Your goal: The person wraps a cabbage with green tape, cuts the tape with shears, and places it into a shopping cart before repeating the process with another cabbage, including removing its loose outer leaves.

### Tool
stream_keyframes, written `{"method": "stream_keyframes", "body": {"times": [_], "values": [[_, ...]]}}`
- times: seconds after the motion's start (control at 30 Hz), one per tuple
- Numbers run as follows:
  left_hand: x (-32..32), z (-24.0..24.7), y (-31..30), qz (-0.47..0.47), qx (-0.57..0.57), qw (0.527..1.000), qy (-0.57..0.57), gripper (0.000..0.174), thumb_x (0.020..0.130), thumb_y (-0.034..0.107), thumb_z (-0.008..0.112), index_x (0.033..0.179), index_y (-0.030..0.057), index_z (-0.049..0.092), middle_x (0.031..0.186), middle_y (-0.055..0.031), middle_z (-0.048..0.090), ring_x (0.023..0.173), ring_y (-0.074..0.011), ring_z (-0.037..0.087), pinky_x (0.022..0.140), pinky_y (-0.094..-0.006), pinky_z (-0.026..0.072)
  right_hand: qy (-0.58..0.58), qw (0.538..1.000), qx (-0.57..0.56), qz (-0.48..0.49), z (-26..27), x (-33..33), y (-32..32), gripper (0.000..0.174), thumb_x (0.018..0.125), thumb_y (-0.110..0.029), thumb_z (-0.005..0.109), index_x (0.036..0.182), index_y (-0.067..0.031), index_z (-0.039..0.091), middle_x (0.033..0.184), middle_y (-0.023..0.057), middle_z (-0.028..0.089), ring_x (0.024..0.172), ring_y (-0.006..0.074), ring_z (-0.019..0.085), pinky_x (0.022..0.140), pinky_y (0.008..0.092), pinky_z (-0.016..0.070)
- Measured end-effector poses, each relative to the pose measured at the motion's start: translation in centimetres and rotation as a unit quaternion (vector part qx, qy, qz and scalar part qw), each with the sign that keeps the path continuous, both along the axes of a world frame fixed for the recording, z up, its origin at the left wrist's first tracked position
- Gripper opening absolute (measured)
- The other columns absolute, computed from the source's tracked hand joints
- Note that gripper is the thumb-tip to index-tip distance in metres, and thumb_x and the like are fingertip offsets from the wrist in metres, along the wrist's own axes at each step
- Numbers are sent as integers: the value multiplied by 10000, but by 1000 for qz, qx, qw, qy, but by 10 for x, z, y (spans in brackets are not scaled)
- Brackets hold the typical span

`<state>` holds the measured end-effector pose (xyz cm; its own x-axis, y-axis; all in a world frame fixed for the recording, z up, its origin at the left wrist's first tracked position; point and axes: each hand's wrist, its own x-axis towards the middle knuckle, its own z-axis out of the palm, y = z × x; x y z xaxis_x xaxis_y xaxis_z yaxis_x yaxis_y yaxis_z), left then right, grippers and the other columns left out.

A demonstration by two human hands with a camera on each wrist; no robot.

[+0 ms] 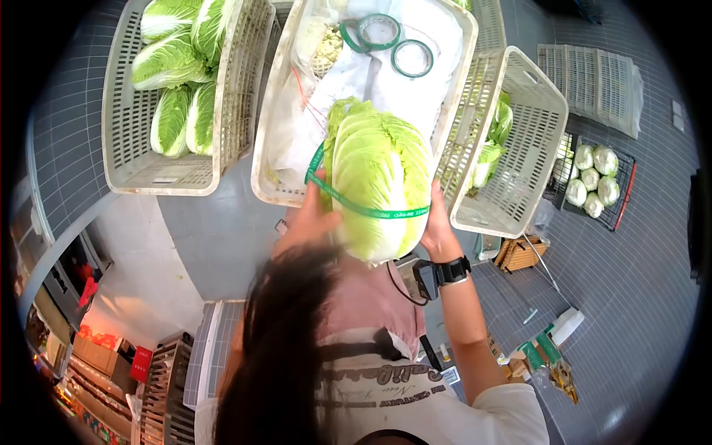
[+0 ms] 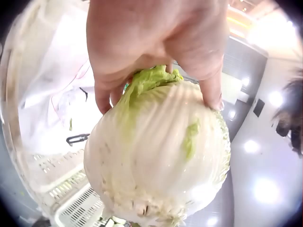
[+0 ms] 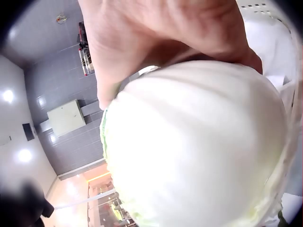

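A napa cabbage [image 1: 380,163] is held between both hands in front of the person's chest, its pale base towards the body. Around its lower part runs a printed green tape band [image 1: 382,213], which stands off the leaves at the left. My left hand [image 1: 308,222] grips the left side, thumb on the near face; the left wrist view shows its fingers spread over the cabbage [image 2: 151,146]. On the opposite side my right hand [image 1: 439,226] holds the cabbage, with thumb and fingers round its white side [image 3: 189,137] in the right wrist view.
Beyond the cabbage lies a white crate [image 1: 265,167] lined with white sheeting, with green tape rolls [image 1: 412,58] on it. A crate of cabbages [image 1: 159,182] stands left, another crate [image 1: 538,111] right. A wire basket [image 1: 624,194] with several cabbages sits farther right.
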<state>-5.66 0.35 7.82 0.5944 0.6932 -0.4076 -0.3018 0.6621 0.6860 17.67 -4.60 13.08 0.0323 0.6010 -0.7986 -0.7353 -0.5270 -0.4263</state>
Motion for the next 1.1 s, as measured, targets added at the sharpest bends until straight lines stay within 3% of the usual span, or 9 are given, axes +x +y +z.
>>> {"method": "stream_keyframes", "body": {"times": [0.13,0.3,0.37,0.5,0.53,0.63,0.67,0.8,1.1], "values": [[19,41,13,91,-94,988,-83,915,818,314,706,1478,53,129,1445,-94,329,1287,-200,389,1043,-338,367,-102,990,65,74,50,-13,11,696,946,-522,443,1428,-38,309,1428,112,407,1292,224,415,1075,377,338],[30,78,42,30,-160,973,-164,579,913,260,601,1388,51,345,1290,-82,514,1154,-189,527,948,-340,472,-187,975,114,35,87,-29,21,685,955,-470,462,1458,-62,239,1451,97,367,1320,224,370,1087,370,308],[24,93,50,21,-215,935,-280,536,919,230,592,1370,45,370,1274,-83,528,1132,-192,542,935,-341,480,-230,963,141,12,111,-46,22,671,962,-437,463,1468,-79,205,1456,85,352,1333,215,348,1094,366,290],[19,96,58,5,-207,948,-242,527,920,233,589,1364,43,378,1272,-84,531,1128,-192,544,932,-340,481,-249,955,151,-54,133,-62,17,582,972,-381,460,1445,-166,198,1440,99,367,1330,247,339,1094,409,267],[19,94,60,4,-205,951,-232,525,921,233,589,1363,42,380,1272,-84,531,1127,-192,544,931,-340,481,-240,954,161,-78,130,-62,15,492,981,-377,447,1389,-176,261,1407,127,404,1265,261,424,1045,414,338],[21,94,61,-6,-203,955,-214,518,922,235,586,1358,40,386,1271,-85,533,1124,-191,545,929,-339,481,-190,965,138,-117,138,-59,12,421,995,-292,452,1342,-138,270,1407,138,378,1226,258,468,1008,401,380],[21,96,60,-9,-201,957,-209,516,922,236,586,1357,40,388,1271,-85,534,1123,-191,545,929,-338,481,-236,958,95,-132,130,-60,12,350,995,-307,450,1261,-100,354,1349,149,449,1126,255,555,950,372,443],[9,94,54,5,-196,963,-184,507,924,238,583,1351,37,396,1269,-86,536,1119,-191,547,926,-337,482,-222,964,125,-75,131,-61,25,323,984,-305,482,1188,-59,439,1248,122,531,1101,232,562,922,352,451],[-60,95,30,79,-172,979,-75,490,928,243,576,1338,31,413,1266,-89,541,1110,-189,550,920,-334,483,-95,985,142,3,99,-73,59,311,906,-133,591,1190,-74,478,1100,43,541,1012,118,512,930,286,394]]}}
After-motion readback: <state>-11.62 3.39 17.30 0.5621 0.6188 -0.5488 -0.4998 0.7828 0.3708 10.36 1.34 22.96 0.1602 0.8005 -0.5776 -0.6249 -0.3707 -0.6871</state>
